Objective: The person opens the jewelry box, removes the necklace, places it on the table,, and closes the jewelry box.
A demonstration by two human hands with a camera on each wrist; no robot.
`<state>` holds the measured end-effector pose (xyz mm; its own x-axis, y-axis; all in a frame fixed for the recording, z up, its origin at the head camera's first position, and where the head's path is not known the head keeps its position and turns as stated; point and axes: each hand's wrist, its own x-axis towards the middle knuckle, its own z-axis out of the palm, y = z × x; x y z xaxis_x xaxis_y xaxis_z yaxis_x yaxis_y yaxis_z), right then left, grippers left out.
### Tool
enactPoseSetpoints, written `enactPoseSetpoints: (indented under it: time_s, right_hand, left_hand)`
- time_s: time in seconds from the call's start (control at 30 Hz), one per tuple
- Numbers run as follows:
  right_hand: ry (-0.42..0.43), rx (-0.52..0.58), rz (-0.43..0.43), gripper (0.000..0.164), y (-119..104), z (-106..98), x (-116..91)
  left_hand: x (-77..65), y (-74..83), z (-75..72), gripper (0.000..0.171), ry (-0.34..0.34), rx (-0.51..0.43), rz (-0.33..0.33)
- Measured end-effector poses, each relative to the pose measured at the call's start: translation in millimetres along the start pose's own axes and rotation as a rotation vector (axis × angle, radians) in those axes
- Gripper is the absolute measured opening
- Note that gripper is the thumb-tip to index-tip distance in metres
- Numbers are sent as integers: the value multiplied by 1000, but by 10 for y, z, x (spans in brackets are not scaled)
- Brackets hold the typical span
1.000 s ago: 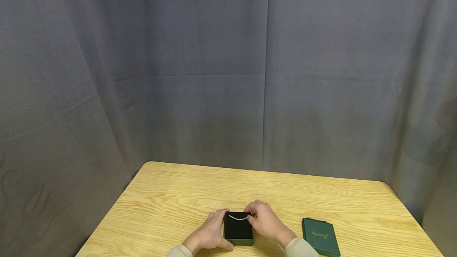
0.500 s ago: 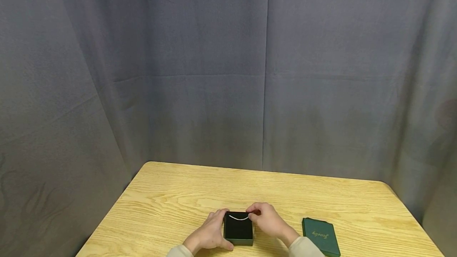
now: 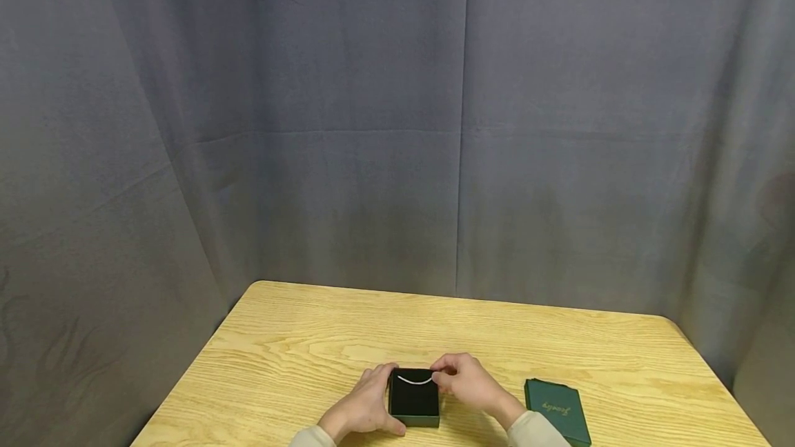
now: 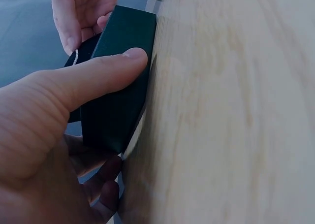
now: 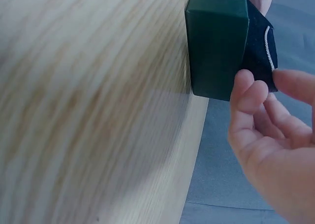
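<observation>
A dark green jewelry box (image 3: 422,422) sits near the front middle of the table, with a black pad (image 3: 414,402) in it. The wrist views show this pad (image 5: 258,42) tilted up above the box wall. Across its far part runs a thin silvery chain (image 3: 413,382). My left hand (image 3: 366,405) grips the box from the left, thumb (image 4: 108,76) on the front wall and fingers round the far side. At the pad's far right corner my right hand (image 3: 466,385) pinches the edge, its thumb right at the chain's end. The chain beyond that is hidden.
To the right lies the green box lid (image 3: 559,411), with gold "Jewelry" lettering that reads upside down. The wooden table (image 3: 348,323) has rounded far corners. Grey curtains (image 3: 360,157) hang behind it and along both sides.
My right hand has shifted slightly right, its fingers drawing in closer at the pad's corner. My left hand, the box and the lid stay where they were.
</observation>
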<state>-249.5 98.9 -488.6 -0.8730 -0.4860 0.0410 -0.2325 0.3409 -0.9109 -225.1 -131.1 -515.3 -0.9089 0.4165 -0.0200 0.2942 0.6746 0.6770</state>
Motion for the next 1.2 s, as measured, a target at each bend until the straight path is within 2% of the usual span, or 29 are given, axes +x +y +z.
enactPoseSetpoints:
  time_s: [0.27,0.6,0.87,1.0,1.2]
  right_hand:
    - [-71,-44,-48,23,18,-46,-21]
    - [-43,7,33,18,40,-25,-1]
    - [-80,-92,-13,13,12,-32,24]
    - [-91,-88,-43,16,0,-28,3]
    - [-95,-98,-33,15,-11,-14,-9]
  left_hand:
    - [-1,2,6,101,8,7,7]
    - [7,-4,0,100,-10,-15,-3]
    - [18,-1,-19,101,-5,12,-3]
    - [18,-2,-14,101,0,31,2]
    - [10,0,3,101,-2,28,2]
